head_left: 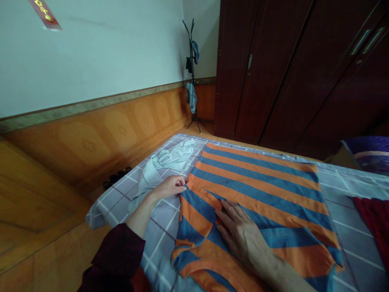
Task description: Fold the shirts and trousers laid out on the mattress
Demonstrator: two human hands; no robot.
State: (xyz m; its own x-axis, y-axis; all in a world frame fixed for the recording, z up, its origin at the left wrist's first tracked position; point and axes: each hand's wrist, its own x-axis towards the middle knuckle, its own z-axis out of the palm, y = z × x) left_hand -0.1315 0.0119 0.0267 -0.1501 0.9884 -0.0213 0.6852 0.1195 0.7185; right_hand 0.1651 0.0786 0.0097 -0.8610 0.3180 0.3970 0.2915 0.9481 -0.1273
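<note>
An orange and blue striped shirt (pixel 258 178) lies spread on the bed, its neckline toward me and its hem toward the wardrobe. My left hand (pixel 170 187) pinches the shirt's left edge near a sleeve, fingers curled closed on the cloth. Flat on the sleeve seam rests my right hand (pixel 238 227), its fingers stretched out and pressing the fabric. The left sleeve is folded in over the body of the shirt. Beyond my left hand, a crumpled pale garment (pixel 173 158) lies close by.
A grey checked sheet (pixel 165 219) covers the bed. Dark red cloth (pixel 372 219) lies at the right. Past the bed stand a coat rack (pixel 192 69) with hanging items and a dark wardrobe (pixel 267 73). Dark shoes (pixel 117 177) are on the floor by the left wall.
</note>
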